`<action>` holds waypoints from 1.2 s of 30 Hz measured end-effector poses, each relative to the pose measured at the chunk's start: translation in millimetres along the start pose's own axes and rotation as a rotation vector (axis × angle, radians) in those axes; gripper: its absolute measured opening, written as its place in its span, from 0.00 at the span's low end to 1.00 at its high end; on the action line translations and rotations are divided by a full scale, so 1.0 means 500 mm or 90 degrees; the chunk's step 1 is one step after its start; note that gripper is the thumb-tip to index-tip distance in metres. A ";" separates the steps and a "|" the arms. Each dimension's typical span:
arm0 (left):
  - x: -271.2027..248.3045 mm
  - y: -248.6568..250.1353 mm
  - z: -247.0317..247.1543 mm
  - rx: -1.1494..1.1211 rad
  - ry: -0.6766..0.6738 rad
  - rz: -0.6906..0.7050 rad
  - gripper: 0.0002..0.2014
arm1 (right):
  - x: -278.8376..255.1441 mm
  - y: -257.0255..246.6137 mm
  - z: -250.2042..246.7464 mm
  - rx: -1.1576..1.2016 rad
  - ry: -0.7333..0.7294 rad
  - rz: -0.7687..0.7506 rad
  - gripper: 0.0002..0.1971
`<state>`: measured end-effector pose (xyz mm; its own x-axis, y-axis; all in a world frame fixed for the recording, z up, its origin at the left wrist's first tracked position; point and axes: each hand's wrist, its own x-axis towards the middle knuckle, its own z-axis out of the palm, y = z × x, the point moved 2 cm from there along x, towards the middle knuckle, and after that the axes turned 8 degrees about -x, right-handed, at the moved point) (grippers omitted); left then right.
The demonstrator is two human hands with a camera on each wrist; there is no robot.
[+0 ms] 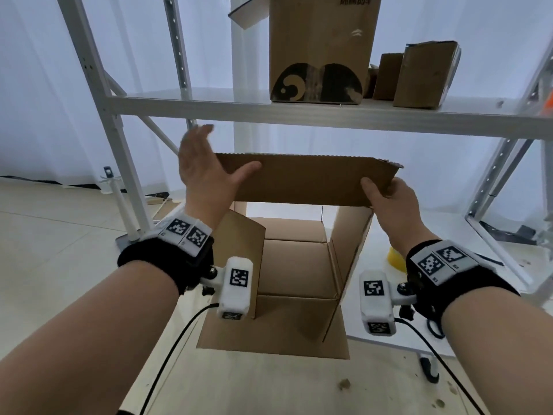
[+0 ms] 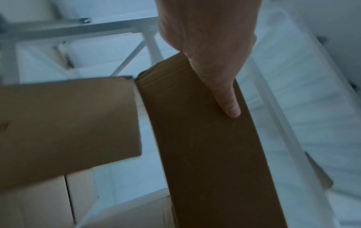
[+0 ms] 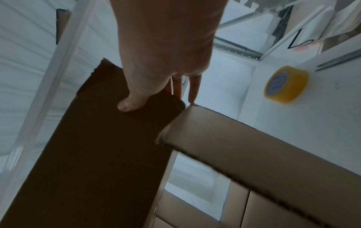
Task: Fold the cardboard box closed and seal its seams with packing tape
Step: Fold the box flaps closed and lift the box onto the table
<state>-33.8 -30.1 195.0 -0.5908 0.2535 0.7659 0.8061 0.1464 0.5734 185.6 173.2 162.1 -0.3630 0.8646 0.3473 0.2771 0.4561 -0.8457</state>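
Note:
An open brown cardboard box (image 1: 294, 265) stands on a wooden table (image 1: 269, 384). Its far flap (image 1: 299, 181) is raised between my hands. My left hand (image 1: 203, 166) is at the flap's left end, fingers straight and above the edge, thumb (image 2: 228, 104) lying on the flap's inner face (image 2: 205, 146). My right hand (image 1: 392, 202) pinches the right end, thumb (image 3: 132, 101) in front and fingers behind. The left side flap (image 1: 242, 250) and right side flap (image 1: 350, 244) stand up; the near flap (image 1: 269, 333) lies outward. A yellow tape roll (image 3: 286, 84) lies right of the box.
A white metal rack shelf (image 1: 209, 112) crosses just above and behind the raised flap. On it stand a tall printed carton (image 1: 320, 49) and smaller cartons (image 1: 425, 76). Rack posts (image 1: 119, 175) rise at left and right. A black cable (image 1: 167, 360) trails from each wrist camera.

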 end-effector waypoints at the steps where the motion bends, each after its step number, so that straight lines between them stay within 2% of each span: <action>1: -0.011 -0.025 0.003 -0.069 0.017 -0.071 0.46 | 0.004 0.005 0.009 -0.004 0.005 -0.008 0.19; 3: -0.038 -0.068 0.009 -0.216 0.019 -0.240 0.46 | 0.005 0.010 0.025 -0.001 0.020 -0.019 0.19; 4: -0.051 -0.086 0.016 -0.273 -0.012 -0.308 0.43 | 0.004 0.013 0.032 0.007 0.028 -0.015 0.20; 6: -0.069 -0.112 0.032 -0.308 -0.103 -0.372 0.35 | 0.004 0.027 0.047 0.031 0.049 0.006 0.20; 7: -0.071 -0.118 0.036 -0.297 -0.121 -0.372 0.32 | 0.003 0.032 0.051 0.045 0.060 0.020 0.19; 9: -0.066 -0.121 0.041 -0.255 -0.102 -0.352 0.30 | 0.004 0.034 0.055 0.055 0.066 0.044 0.19; 12: -0.059 -0.121 0.057 -0.202 -0.062 -0.330 0.32 | 0.011 0.032 0.049 0.049 0.069 0.059 0.24; 16: -0.062 -0.117 0.082 -0.218 -0.064 -0.340 0.33 | 0.019 0.043 0.042 0.051 0.086 0.074 0.23; 18: -0.062 -0.115 0.082 -0.226 -0.055 -0.344 0.34 | 0.011 0.057 0.045 0.032 0.081 0.077 0.27; 20: -0.062 -0.115 0.079 -0.243 -0.049 -0.358 0.33 | -0.003 0.071 0.049 0.003 0.061 0.051 0.31; 22: -0.060 -0.115 0.074 -0.269 -0.039 -0.374 0.32 | -0.015 0.084 0.050 -0.010 0.035 0.017 0.30; 26: -0.058 -0.123 0.065 -0.310 0.003 -0.392 0.36 | -0.024 0.094 0.055 0.017 -0.009 0.007 0.31; 31: -0.063 -0.143 0.073 -0.274 -0.005 -0.376 0.35 | -0.005 0.098 0.075 -0.035 -0.072 -0.037 0.38; 36: -0.063 -0.167 0.065 -0.212 0.007 -0.363 0.37 | 0.023 0.092 0.109 -0.102 -0.029 -0.067 0.33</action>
<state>-81.3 -19.4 113.5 -0.9240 0.2129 0.3176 0.3146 -0.0488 0.9480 145.6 192.3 105.1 -0.4364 0.8015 0.4089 0.3724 0.5746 -0.7288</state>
